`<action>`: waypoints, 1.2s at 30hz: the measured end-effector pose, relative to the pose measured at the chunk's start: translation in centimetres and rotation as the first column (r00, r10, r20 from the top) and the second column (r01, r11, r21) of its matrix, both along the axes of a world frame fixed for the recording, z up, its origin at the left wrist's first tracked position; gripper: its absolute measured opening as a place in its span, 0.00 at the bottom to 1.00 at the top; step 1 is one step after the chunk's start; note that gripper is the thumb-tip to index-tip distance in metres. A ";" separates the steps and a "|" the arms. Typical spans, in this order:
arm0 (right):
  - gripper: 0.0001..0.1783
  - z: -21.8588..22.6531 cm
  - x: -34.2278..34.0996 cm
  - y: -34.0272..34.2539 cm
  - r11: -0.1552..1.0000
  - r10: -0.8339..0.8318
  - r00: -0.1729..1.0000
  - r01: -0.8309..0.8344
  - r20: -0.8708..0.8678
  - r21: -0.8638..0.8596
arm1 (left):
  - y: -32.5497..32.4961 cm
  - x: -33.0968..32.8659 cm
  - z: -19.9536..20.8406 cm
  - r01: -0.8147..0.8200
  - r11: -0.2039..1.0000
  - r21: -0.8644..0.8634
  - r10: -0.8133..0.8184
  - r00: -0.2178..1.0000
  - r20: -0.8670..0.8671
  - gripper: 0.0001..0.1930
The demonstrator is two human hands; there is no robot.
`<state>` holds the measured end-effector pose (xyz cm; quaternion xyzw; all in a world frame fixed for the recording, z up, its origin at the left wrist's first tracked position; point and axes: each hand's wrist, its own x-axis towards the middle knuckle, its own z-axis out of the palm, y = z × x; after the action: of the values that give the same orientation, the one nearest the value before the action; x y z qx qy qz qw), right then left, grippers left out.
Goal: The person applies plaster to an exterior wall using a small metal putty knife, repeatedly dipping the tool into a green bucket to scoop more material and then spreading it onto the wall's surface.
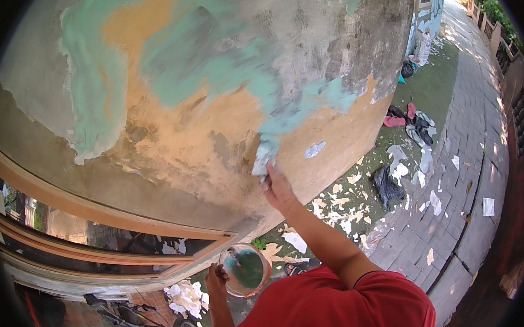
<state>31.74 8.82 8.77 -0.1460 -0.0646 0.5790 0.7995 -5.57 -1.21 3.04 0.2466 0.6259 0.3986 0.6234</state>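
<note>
My right hand (279, 188) grips a wide flat paintbrush (265, 155) smeared with pale blue-green paint. Its head touches the wall (173, 140) at the lower end of a turquoise patch. Orange-tan and bare grey areas surround that patch, with broken edges at the left. Lower down, my left hand (217, 279) is closed at the left rim of a round bucket (265, 270), holding it beside my body. Dark green-teal paint lies inside the bucket, and its inner wall is streaked. My left fingers are partly in shadow.
Window frame (114, 217) runs along the wall's lower left. Paint flakes (343, 213), a black plastic bag (388, 186) and several sandals (417, 125) lie on the ground at right, beside a paved walkway (452, 193). A bicycle (138, 318) and a flake pile (186, 298) are at lower left.
</note>
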 end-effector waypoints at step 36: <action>0.15 -5.5 4.6 -6.2 0.851 0.523 0.691 -0.460 0.500 -0.254 | -2.0 12.5 2.2 -0.204 0.976 0.078 0.210 0.974 -0.084 0.20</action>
<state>36.30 2.62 3.28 -0.3267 -0.2973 0.7069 0.5524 6.89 -3.23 5.24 0.2195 0.6621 0.4708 0.5402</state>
